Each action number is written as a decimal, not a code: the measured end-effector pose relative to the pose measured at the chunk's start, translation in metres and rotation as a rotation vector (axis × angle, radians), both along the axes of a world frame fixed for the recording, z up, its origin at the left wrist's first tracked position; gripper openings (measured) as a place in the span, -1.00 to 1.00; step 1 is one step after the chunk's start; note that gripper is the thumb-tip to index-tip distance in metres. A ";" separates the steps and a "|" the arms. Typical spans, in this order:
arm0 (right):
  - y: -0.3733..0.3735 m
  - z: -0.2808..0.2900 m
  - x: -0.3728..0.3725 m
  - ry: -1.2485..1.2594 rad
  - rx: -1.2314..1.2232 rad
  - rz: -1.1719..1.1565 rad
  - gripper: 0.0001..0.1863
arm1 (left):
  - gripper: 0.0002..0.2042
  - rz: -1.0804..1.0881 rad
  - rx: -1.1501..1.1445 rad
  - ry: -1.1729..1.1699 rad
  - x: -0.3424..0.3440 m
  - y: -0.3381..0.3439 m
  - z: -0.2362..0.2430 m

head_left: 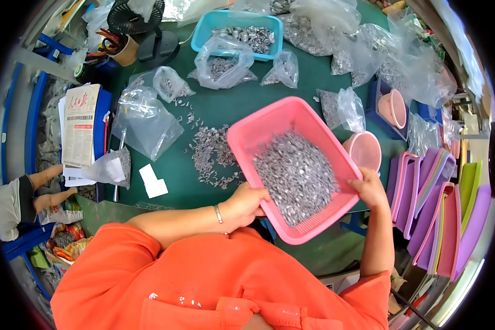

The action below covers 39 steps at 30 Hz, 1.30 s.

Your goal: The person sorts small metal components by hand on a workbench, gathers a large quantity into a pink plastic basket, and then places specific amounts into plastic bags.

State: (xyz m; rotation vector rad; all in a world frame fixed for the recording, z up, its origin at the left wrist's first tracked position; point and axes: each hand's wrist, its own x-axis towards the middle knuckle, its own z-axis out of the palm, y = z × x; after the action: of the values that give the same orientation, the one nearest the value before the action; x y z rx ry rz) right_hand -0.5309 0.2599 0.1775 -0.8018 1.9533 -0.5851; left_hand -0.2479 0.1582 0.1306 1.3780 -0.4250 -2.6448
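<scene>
Many grey pieces (297, 176) in pink basket (301, 115)

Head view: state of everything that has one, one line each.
Left hand: fingers closed on the pink basket's edge
Right hand: fingers closed on the opposite edge
Pink basket: held up, part-filled with small grey parts
Parts pile: loose, spread on the table
Light blue tray: open, holding parts
Newspaper: folded, lying on papers
Colored baskets: nested together
Black fan: on or off, can't tell
</scene>
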 end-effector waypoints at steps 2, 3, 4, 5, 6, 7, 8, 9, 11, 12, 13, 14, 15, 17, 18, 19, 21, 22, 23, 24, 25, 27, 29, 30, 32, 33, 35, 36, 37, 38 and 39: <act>-0.022 -0.019 -0.009 -0.033 -0.019 0.002 -0.72 | -0.84 0.062 -0.031 -0.045 -0.007 -0.011 -0.006; -0.033 -0.029 -0.013 -0.033 -0.034 0.020 -0.73 | -0.83 0.073 -0.061 -0.064 -0.012 -0.019 -0.010; -0.044 -0.044 -0.016 -0.097 -0.092 -0.022 -0.74 | -0.82 0.114 -0.094 -0.076 -0.015 -0.027 -0.018; -0.056 -0.060 -0.022 -0.156 -0.158 -0.065 -0.75 | -0.82 0.155 -0.124 -0.097 -0.020 -0.034 -0.026; -0.065 -0.079 -0.029 -0.262 -0.172 -0.135 -0.73 | -0.82 0.181 -0.144 -0.114 -0.025 -0.040 -0.031; -0.081 -0.082 -0.030 -0.242 -0.170 -0.148 -0.72 | -0.81 0.215 -0.166 -0.126 -0.028 -0.047 -0.034; -0.096 -0.080 -0.033 -0.172 -0.178 -0.104 -0.72 | -0.80 0.223 -0.178 -0.197 -0.034 -0.054 -0.040; -0.105 -0.077 -0.037 -0.099 -0.179 -0.073 -0.72 | -0.79 0.266 -0.166 -0.147 -0.040 -0.058 -0.047; -0.121 -0.080 -0.050 0.062 -0.204 0.019 -0.75 | -0.74 0.326 -0.135 -0.108 -0.054 -0.063 -0.068; -0.133 -0.097 -0.058 -0.030 -0.243 -0.006 -0.76 | -0.74 0.359 -0.132 -0.133 -0.057 -0.068 -0.072; -0.146 -0.100 -0.058 0.074 -0.192 0.007 -0.76 | -0.73 0.392 -0.117 -0.165 -0.059 -0.071 -0.078; -0.157 -0.099 -0.058 0.094 -0.176 0.010 -0.77 | -0.71 0.431 -0.072 -0.151 -0.062 -0.073 -0.089; -0.168 -0.098 -0.056 0.108 -0.150 0.013 -0.78 | -0.70 0.480 -0.057 -0.136 -0.065 -0.073 -0.088; -0.179 -0.128 -0.068 0.074 -0.129 -0.031 -0.78 | -0.71 0.489 -0.091 -0.082 -0.068 -0.068 -0.096; -0.184 -0.142 -0.073 0.186 -0.095 -0.028 -0.77 | -0.71 0.516 -0.141 -0.090 -0.069 -0.065 -0.099; -0.186 -0.140 -0.073 0.455 -0.046 0.147 -0.75 | -0.71 0.538 -0.168 -0.132 -0.072 -0.066 -0.103; -0.162 -0.151 -0.089 0.545 -0.046 0.082 -0.71 | -0.82 0.368 -0.134 -0.114 -0.069 -0.062 -0.103; -0.156 -0.126 -0.069 0.567 -0.054 0.000 -0.68 | -0.85 0.149 -0.212 -0.042 -0.058 -0.065 -0.101; -0.150 -0.119 -0.051 0.687 -0.301 0.011 -0.66 | -0.79 -0.017 -0.304 0.003 -0.038 -0.075 -0.078; -0.145 -0.115 -0.023 0.930 -0.650 0.008 -0.66 | -0.78 -0.171 -0.441 -0.068 -0.013 -0.086 -0.069; -0.144 -0.095 0.021 0.940 -0.803 0.079 -0.68 | -0.81 -0.177 -0.651 -0.187 0.018 -0.094 -0.063; -0.115 -0.088 0.091 0.684 -1.011 0.289 -0.68 | -0.83 -0.106 -1.410 -0.549 0.068 -0.113 -0.078; -0.089 -0.093 0.159 0.322 -0.883 0.514 -0.61 | -0.82 -0.065 -1.676 -0.634 0.096 -0.147 -0.098; -0.088 -0.100 0.184 0.262 -0.800 0.541 -0.55 | -0.78 -0.033 -1.781 -0.595 0.100 -0.161 -0.109; -0.094 -0.128 0.206 0.274 -0.708 0.517 -0.42 | -0.73 -0.111 -1.911 -0.645 0.092 -0.193 -0.121; -0.107 -0.145 0.210 0.342 -0.694 0.474 -0.36 | -0.71 -0.131 -1.915 -0.704 0.088 -0.202 -0.130; -0.134 -0.160 0.215 0.501 -0.580 0.384 -0.36 | -0.71 -0.191 -1.964 -0.853 0.078 -0.207 -0.141; -0.142 -0.168 0.219 0.564 -0.560 0.388 -0.38 | -0.66 -0.332 -2.007 -0.891 0.077 -0.196 -0.137; -0.147 -0.172 0.226 0.627 -0.544 0.392 -0.39 | -0.65 -0.366 -2.070 -0.844 0.079 -0.187 -0.142; -0.147 -0.172 0.230 0.629 -0.582 0.462 -0.44 | -0.65 -0.391 -2.049 -0.732 0.086 -0.174 -0.146; -0.148 -0.174 0.233 0.626 -0.585 0.456 -0.44 | -0.66 -0.413 -2.031 -0.623 0.092 -0.162 -0.145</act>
State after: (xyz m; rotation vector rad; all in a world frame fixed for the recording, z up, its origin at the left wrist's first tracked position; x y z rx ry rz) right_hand -0.2979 0.1124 0.0040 -1.9259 2.0404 -0.6833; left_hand -0.1555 -0.0037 -0.0143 0.9926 -2.4417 -0.5226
